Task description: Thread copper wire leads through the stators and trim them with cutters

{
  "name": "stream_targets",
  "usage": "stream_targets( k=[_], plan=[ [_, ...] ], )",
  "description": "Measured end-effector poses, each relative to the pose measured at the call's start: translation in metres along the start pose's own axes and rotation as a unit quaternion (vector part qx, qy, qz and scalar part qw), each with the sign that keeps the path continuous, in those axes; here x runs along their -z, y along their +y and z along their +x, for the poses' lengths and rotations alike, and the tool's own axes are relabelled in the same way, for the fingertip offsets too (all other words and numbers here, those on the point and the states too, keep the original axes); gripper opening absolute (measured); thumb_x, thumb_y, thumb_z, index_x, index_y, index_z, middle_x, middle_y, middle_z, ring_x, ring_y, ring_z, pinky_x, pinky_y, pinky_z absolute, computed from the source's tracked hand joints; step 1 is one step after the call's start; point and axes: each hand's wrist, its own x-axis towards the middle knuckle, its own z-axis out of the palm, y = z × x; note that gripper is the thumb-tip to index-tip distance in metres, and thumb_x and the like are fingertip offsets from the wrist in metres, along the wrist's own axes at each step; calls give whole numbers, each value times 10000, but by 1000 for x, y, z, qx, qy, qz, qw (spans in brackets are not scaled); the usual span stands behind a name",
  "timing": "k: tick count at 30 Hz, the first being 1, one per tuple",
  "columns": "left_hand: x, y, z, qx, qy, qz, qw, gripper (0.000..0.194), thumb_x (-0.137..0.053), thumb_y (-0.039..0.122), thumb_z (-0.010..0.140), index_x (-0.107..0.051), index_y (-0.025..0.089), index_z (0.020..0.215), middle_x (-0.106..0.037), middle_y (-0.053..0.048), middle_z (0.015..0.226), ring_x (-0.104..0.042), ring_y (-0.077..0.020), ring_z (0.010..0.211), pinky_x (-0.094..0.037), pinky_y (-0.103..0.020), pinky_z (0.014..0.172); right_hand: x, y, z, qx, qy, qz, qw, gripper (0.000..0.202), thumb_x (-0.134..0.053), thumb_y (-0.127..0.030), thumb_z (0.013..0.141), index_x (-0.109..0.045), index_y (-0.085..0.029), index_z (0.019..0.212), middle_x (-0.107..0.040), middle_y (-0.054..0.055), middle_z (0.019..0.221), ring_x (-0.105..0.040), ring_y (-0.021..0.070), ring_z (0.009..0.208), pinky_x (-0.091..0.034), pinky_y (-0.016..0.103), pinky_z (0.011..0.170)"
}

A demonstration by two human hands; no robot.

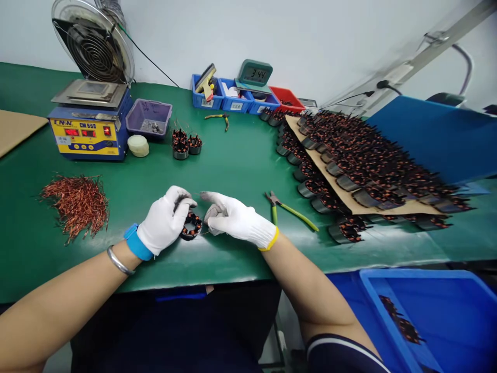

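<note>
My left hand (165, 217), in a white glove with a blue wristband, grips a small ring-shaped motor stator (191, 226) with black insulation and copper windings. The stator rests at the green bench top, its round opening facing up. Close by its right side is my right hand (233, 215), in a white glove with a yellow cuff. Its fingers are curled together, with a thin wire end showing beneath them; what they pinch is too small to make out. Green-handled cutting pliers (291, 210) lie to the right of that hand.
A heap of copper wire pieces (79, 204) lies left. Behind it stand a blue-and-yellow solder pot (87, 132), a purple bin (149, 116) and several stators (181, 145). Many stators (361, 150) are stacked on cardboard at right. Small pliers (219, 118) lie behind; a blue crate (438, 311) sits lower right.
</note>
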Motion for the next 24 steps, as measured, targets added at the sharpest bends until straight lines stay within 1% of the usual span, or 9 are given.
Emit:
stream_targets(
  k=[2, 4, 7, 9, 12, 16, 20, 22, 24],
  plan=[
    [1, -2, 2, 28, 8, -71, 997, 194, -417, 385, 906, -448, 202, 963, -679, -57, 919, -665, -169, 811, -521, -346, 789, 4, 3, 1, -13, 14, -31, 999, 651, -540, -126, 714, -439, -188, 1354, -644, -38, 694, -590, 112, 570, -477, 253, 589],
    [4, 0, 4, 48, -22, -75, 996, 329, -507, 447, 844, -425, 189, 1030, -661, -86, 982, -658, -176, 832, -527, -357, 787, 7, 5, 3, -13, 48, -59, 997, 611, -549, -138, 719, -480, -201, 1323, -656, -30, 700, -592, 119, 586, -483, 262, 607],
    [13, 8, 6, 33, -119, 87, 989, 691, -740, 522, 588, -468, 177, 1122, -629, -108, 1077, -625, -238, 925, -510, -403, 831, 9, 4, 5, 7, 88, -46, 995, 597, -576, -145, 691, -510, -198, 1282, -647, -31, 694, -579, 123, 602, -479, 261, 605],
    [16, 12, 6, 6, -175, 212, 962, 655, -764, 549, 520, -555, 191, 1028, -638, -84, 1006, -615, -267, 896, -503, -411, 795, 7, 1, 6, 29, 94, 21, 995, 592, -576, -150, 666, -513, -182, 1254, -612, -44, 664, -546, 109, 568, -468, 251, 574],
    [14, 14, 5, -19, -200, 278, 939, 463, -697, 556, 599, -595, 206, 884, -630, -50, 876, -608, -248, 797, -488, -367, 693, 0, -6, 11, 45, 88, 149, 984, 560, -581, -176, 627, -528, -155, 1184, -565, -60, 637, -492, 88, 502, -450, 244, 514],
    [6, 10, 5, -40, -208, 269, 940, 464, -685, 547, 623, -594, 208, 925, -630, -38, 894, -606, -226, 785, -480, -336, 680, -5, -10, 24, 17, 114, 201, 973, 538, -562, -175, 623, -532, -137, 1159, -555, -63, 622, -452, 70, 446, -419, 231, 461],
    [5, 7, 5, -70, -217, 264, 937, 470, -690, 545, 629, -587, 202, 932, -629, -32, 890, -603, -214, 769, -478, -327, 677, 10, -5, 29, -41, 151, 36, 987, 558, -588, -143, 659, -541, -158, 1215, -594, -56, 616, -496, 73, 450, -440, 220, 493],
    [7, 5, 6, -70, -170, 264, 947, 477, -698, 542, 628, -585, 196, 935, -624, -34, 898, -605, -208, 769, -484, -323, 683, 22, -2, 24, -65, 154, -74, 983, 540, -620, -151, 672, -568, -179, 1208, -624, -50, 628, -531, 79, 461, -452, 214, 510],
    [9, 3, 8, -69, -87, 263, 959, 501, -702, 555, 624, -586, 186, 944, -620, -43, 914, -611, -211, 792, -493, -324, 707, 30, 0, 17, -74, 138, -144, 977, 510, -626, -168, 694, -588, -193, 1202, -644, -45, 638, -558, 89, 474, -466, 216, 528]
  ],
)
